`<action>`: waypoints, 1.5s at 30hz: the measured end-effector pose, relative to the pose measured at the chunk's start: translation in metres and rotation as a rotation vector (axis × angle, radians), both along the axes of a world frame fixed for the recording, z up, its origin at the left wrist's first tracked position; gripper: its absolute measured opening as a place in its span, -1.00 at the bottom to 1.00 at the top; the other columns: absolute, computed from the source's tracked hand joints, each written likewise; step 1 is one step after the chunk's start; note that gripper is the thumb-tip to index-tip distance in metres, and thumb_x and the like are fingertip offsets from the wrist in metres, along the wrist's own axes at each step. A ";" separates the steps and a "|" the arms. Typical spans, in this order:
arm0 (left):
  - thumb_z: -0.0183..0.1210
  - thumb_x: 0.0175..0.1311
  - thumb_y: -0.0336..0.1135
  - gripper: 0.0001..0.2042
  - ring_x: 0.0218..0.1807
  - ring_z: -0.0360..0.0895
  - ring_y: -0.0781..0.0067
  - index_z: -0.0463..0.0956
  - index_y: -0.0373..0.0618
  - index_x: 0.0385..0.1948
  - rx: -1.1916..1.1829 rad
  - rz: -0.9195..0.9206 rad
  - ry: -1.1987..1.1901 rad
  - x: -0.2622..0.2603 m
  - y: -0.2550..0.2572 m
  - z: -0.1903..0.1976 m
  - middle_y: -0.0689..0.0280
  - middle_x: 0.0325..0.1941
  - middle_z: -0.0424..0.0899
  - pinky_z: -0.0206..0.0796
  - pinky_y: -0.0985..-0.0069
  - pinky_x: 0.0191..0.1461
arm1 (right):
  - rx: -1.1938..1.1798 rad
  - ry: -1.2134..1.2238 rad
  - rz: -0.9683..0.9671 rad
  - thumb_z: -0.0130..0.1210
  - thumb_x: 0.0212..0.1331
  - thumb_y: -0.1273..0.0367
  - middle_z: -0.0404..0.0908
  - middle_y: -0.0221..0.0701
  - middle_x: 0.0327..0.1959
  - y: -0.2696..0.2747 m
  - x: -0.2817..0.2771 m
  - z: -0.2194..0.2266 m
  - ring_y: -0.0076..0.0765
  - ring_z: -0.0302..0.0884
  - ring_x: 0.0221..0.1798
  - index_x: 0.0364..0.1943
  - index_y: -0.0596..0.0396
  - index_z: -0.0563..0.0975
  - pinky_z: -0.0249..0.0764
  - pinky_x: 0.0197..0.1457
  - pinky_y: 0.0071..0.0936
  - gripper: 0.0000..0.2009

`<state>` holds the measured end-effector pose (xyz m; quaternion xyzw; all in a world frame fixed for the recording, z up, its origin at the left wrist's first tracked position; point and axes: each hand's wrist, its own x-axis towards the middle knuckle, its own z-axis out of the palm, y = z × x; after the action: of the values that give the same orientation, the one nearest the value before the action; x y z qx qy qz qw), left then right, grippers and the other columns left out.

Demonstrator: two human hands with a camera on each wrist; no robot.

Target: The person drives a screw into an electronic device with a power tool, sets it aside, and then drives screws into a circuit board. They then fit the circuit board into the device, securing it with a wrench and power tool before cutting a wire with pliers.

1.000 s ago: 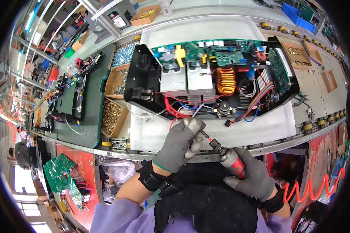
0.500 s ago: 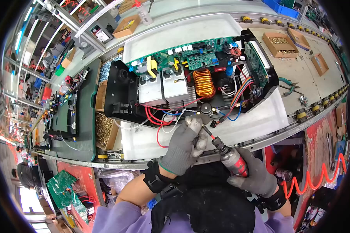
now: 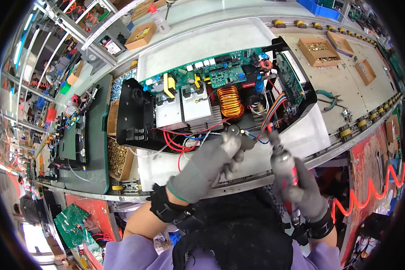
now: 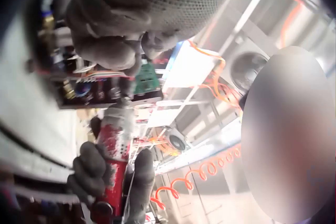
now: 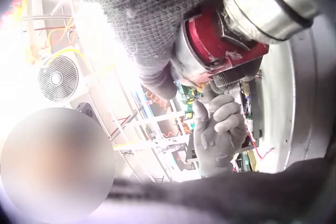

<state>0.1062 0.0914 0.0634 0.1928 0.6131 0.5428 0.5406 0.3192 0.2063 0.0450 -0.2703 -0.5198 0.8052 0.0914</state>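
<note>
Right hand [image 3: 307, 190] grips red-silver power driver [image 3: 282, 163], bit toward 11 o'clock, at left hand's 3 o'clock. Left hand [image 3: 203, 167] fingers curled, can't tell if pinching anything; at open chassis's [image 3: 134, 118] 6 o'clock edge. Pliers [image 3: 332, 101] at chassis's 3.

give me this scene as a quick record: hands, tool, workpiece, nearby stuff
left hand: gloved, fingers curled by the near side of the black housing; anything pinched is unclear
right hand: gloved, gripping the red-and-silver power screwdriver
screwdriver tip: pointing away from the person; contact unclear
workpiece: open black housing holding a green circuit board and a copper-coloured coil
nearby: teal-handled pliers, right of the housing
</note>
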 end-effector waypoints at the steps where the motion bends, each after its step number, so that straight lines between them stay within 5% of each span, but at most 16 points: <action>1: -0.09 0.46 -0.06 -0.61 -0.50 0.30 0.73 0.53 -0.18 0.00 0.011 -0.049 0.084 -0.007 0.005 0.019 0.47 -0.48 0.43 0.18 0.73 -0.42 | 0.026 0.032 -0.019 0.25 0.01 0.31 0.53 -0.36 -0.35 0.003 -0.005 -0.001 -0.53 0.48 -0.36 0.18 0.25 0.31 0.43 -0.31 -0.54 -0.38; 3: -0.03 0.42 -0.13 -0.70 -0.51 0.30 0.64 0.55 -0.15 -0.35 0.204 -0.019 0.473 -0.011 0.027 0.057 0.42 -0.54 0.40 0.23 0.55 -0.42 | 0.061 0.059 -0.039 0.24 0.03 0.26 0.53 -0.37 -0.37 0.007 -0.014 0.002 -0.52 0.48 -0.39 0.17 0.25 0.32 0.43 -0.32 -0.53 -0.39; 4: 0.05 0.36 -0.22 -0.76 -0.52 0.39 0.42 0.52 -0.19 -0.41 0.412 0.013 0.707 -0.020 0.043 0.061 0.27 -0.59 0.38 0.26 0.40 -0.40 | 0.063 0.017 -0.066 0.22 0.06 0.21 0.54 -0.37 -0.39 0.007 -0.020 0.006 -0.52 0.48 -0.41 0.13 0.23 0.34 0.43 -0.34 -0.53 -0.42; 5: 0.13 0.28 -0.26 -0.81 -0.49 0.46 0.16 0.52 -0.22 -0.42 0.587 0.005 1.192 -0.029 0.060 0.070 0.14 -0.60 0.41 0.28 0.31 -0.38 | 0.065 -0.024 -0.094 0.20 0.09 0.16 0.54 -0.37 -0.41 0.006 -0.024 0.009 -0.52 0.48 -0.43 0.10 0.22 0.37 0.43 -0.35 -0.54 -0.45; 6: -0.01 0.36 -0.22 -0.71 -0.49 0.41 0.50 0.61 -0.25 -0.28 0.638 0.158 1.344 -0.038 0.084 0.067 0.29 -0.51 0.57 0.25 0.49 -0.34 | 0.069 -0.029 -0.097 0.20 0.09 0.16 0.54 -0.37 -0.41 0.005 -0.027 0.010 -0.52 0.48 -0.43 0.10 0.22 0.37 0.43 -0.35 -0.54 -0.45; 7: 0.04 0.35 -0.17 -0.71 -0.47 0.49 0.28 0.62 -0.20 -0.30 0.659 0.226 1.488 -0.043 0.104 0.069 0.13 -0.50 0.57 0.29 0.41 -0.33 | 0.075 -0.043 -0.105 0.18 0.11 0.10 0.54 -0.38 -0.42 0.004 -0.028 0.009 -0.52 0.48 -0.44 0.06 0.20 0.38 0.42 -0.36 -0.55 -0.46; 13: 0.11 0.30 0.07 -0.58 -0.38 0.54 -0.02 0.61 -0.17 -0.38 0.456 -0.007 1.776 -0.061 0.164 0.052 0.06 -0.49 0.58 0.34 0.23 -0.28 | 0.025 -0.056 -0.166 0.15 0.14 0.02 0.52 -0.40 -0.44 0.004 -0.034 0.009 -0.55 0.47 -0.46 -0.02 0.15 0.41 0.40 -0.41 -0.58 -0.48; 36: 0.13 0.28 0.07 -0.57 -0.37 0.56 -0.04 0.62 -0.20 -0.34 0.495 -0.055 1.624 -0.070 0.170 0.050 0.02 -0.50 0.57 0.35 0.17 -0.25 | 0.223 -0.078 -0.249 0.24 0.08 -0.02 0.49 -0.41 -0.47 0.007 -0.049 -0.013 -0.56 0.43 -0.54 0.03 0.13 0.38 0.36 -0.48 -0.63 -0.40; 41: 0.13 0.28 0.08 -0.55 -0.38 0.54 -0.08 0.59 -0.23 -0.36 0.509 -0.040 1.638 -0.070 0.171 0.050 0.00 -0.51 0.56 0.34 0.14 -0.26 | -0.091 -0.031 -0.141 0.15 0.19 0.08 0.50 -0.41 -0.47 0.016 -0.046 0.012 -0.53 0.46 -0.48 -0.09 0.12 0.40 0.43 -0.42 -0.55 -0.58; 45: 0.13 0.28 0.06 -0.56 -0.33 0.56 -0.10 0.59 -0.24 -0.34 0.522 -0.021 1.622 -0.068 0.171 0.048 -0.02 -0.48 0.57 0.35 0.14 -0.21 | -0.084 -0.082 -0.100 0.17 0.18 0.06 0.49 -0.38 -0.49 0.026 -0.045 0.015 -0.51 0.45 -0.53 -0.09 0.10 0.38 0.42 -0.47 -0.55 -0.56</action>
<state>0.0379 0.2621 0.1113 0.6461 0.6641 0.3556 -0.1227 0.2743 0.2324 0.0604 -0.3324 -0.4745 0.8091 0.0986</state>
